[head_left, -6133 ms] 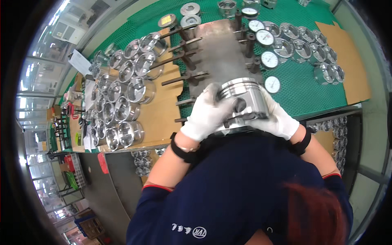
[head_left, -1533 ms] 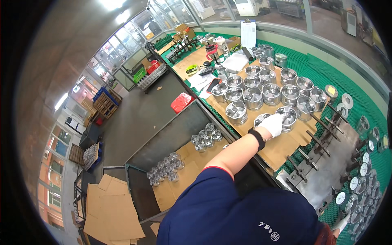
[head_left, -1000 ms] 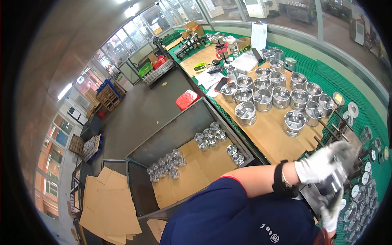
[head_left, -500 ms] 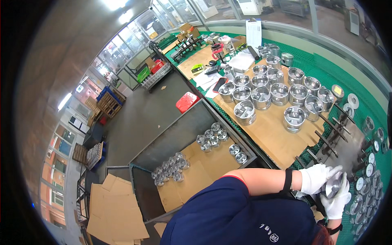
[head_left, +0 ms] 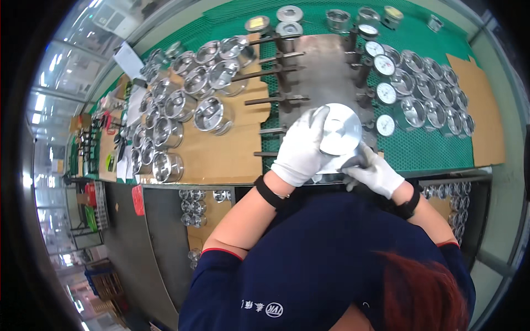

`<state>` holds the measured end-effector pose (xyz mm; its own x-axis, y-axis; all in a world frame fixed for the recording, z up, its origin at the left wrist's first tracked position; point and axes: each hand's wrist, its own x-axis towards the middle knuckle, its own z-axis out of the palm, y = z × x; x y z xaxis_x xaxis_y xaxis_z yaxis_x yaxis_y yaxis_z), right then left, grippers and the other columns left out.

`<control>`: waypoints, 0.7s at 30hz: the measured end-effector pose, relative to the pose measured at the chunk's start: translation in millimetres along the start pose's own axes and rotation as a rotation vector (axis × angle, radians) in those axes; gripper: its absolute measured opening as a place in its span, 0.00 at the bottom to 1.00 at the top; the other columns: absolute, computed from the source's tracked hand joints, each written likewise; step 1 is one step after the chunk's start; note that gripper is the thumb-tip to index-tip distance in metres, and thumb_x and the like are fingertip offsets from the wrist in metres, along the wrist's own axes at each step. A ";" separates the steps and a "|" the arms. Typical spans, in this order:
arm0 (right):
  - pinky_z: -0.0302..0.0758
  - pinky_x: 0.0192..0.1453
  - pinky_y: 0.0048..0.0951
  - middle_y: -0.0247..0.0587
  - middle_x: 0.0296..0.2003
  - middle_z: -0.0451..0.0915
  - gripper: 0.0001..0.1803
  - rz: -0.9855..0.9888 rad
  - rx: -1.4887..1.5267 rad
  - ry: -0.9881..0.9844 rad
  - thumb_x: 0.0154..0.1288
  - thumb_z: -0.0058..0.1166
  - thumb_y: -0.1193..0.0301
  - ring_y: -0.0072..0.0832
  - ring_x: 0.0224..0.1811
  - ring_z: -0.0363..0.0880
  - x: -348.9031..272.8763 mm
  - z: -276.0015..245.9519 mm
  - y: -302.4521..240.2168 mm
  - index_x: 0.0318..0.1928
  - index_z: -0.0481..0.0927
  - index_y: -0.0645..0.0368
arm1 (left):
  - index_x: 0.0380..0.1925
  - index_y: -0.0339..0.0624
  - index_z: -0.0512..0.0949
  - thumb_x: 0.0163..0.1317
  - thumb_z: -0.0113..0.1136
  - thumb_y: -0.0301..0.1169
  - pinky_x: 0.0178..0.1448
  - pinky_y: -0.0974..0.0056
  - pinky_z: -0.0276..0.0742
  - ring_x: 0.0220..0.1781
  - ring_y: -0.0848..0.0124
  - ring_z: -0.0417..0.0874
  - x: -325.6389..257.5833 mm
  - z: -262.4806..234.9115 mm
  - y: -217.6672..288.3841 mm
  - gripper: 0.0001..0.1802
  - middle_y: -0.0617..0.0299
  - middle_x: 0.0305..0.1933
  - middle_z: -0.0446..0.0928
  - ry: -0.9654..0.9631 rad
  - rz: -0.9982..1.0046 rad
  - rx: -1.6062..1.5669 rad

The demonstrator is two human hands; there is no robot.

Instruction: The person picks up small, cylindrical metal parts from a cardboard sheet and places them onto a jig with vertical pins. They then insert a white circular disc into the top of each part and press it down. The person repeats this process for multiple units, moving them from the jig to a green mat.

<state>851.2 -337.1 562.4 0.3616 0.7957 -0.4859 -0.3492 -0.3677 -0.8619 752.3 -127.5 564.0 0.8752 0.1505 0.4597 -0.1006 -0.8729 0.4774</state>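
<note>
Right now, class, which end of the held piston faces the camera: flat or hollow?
The flat end: the piston, held in the left hand, shows a shiny round face, its hollow side out of sight.

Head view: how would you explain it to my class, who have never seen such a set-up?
There is no robot here: a wide fisheye camera on a person's head looks down, bending straight edges. The white-gloved left hand and right hand hold a round, shiny metal part, its flat face turned toward the camera. Beyond it is a grey metal plate, with metal rods along its left and round dial gauges on its right. Metal cylinders stand on cardboard to the left and on green matting to the right.
</note>
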 end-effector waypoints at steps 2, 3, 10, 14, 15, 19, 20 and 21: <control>0.85 0.34 0.28 0.49 0.47 0.81 0.54 -0.042 0.022 0.043 0.68 0.57 0.78 0.30 0.32 0.85 4.0 1.0 -1.1 0.80 0.30 0.63 | 0.70 0.37 0.62 0.46 0.80 0.40 0.64 0.45 0.76 0.62 0.40 0.76 6.7 6.7 -2.0 0.53 0.40 0.63 0.72 -0.001 0.001 -0.049; 0.85 0.33 0.28 0.49 0.48 0.81 0.55 -0.014 0.050 0.053 0.67 0.57 0.78 0.30 0.31 0.85 5.6 -1.1 -1.3 0.81 0.30 0.62 | 0.70 0.38 0.62 0.46 0.80 0.38 0.64 0.46 0.76 0.62 0.41 0.76 8.2 9.7 -5.0 0.52 0.40 0.64 0.72 0.002 0.002 -0.050; 0.86 0.29 0.30 0.47 0.44 0.79 0.57 0.032 0.091 0.075 0.67 0.58 0.76 0.30 0.31 0.85 7.6 -3.9 -2.1 0.81 0.29 0.59 | 0.71 0.41 0.63 0.45 0.78 0.31 0.65 0.47 0.76 0.63 0.42 0.75 15.4 13.0 -8.7 0.51 0.41 0.64 0.71 -0.004 -0.050 -0.134; 0.86 0.29 0.31 0.46 0.43 0.80 0.56 0.045 0.092 0.072 0.67 0.59 0.75 0.31 0.32 0.85 6.6 -3.2 -8.5 0.81 0.29 0.60 | 0.71 0.40 0.63 0.46 0.78 0.33 0.64 0.47 0.77 0.63 0.42 0.75 15.4 13.4 -8.1 0.51 0.41 0.65 0.71 0.008 -0.042 -0.104; 0.86 0.30 0.32 0.46 0.43 0.80 0.56 0.046 0.092 0.068 0.67 0.59 0.75 0.31 0.33 0.85 7.0 -3.7 -8.9 0.81 0.29 0.61 | 0.71 0.38 0.62 0.47 0.78 0.34 0.64 0.47 0.76 0.63 0.41 0.75 15.8 13.9 -9.7 0.51 0.40 0.65 0.71 0.018 -0.014 -0.094; 0.85 0.30 0.28 0.44 0.41 0.82 0.57 -0.011 0.001 0.099 0.65 0.61 0.75 0.29 0.33 0.85 15.3 -10.1 5.1 0.81 0.30 0.63 | 0.71 0.36 0.62 0.49 0.78 0.34 0.64 0.47 0.77 0.62 0.41 0.75 19.4 11.4 -4.8 0.50 0.40 0.65 0.71 0.009 -0.033 -0.106; 0.84 0.31 0.27 0.43 0.41 0.83 0.58 -0.016 -0.007 0.105 0.65 0.61 0.75 0.28 0.33 0.85 16.5 -10.0 5.7 0.81 0.31 0.63 | 0.71 0.36 0.61 0.48 0.78 0.34 0.64 0.47 0.77 0.63 0.41 0.75 18.2 12.2 -6.3 0.51 0.40 0.66 0.71 0.017 -0.024 -0.102; 0.84 0.31 0.26 0.43 0.41 0.83 0.58 -0.020 -0.015 0.112 0.64 0.62 0.75 0.27 0.33 0.85 16.7 -9.1 4.9 0.81 0.31 0.63 | 0.72 0.36 0.61 0.48 0.78 0.35 0.64 0.47 0.77 0.63 0.41 0.75 16.6 13.9 -8.5 0.52 0.40 0.66 0.70 0.026 -0.014 -0.097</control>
<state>863.4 -330.0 548.8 0.4628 0.7446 -0.4811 -0.3284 -0.3601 -0.8732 774.2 -124.0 557.1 0.8646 0.1750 0.4711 -0.1353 -0.8218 0.5535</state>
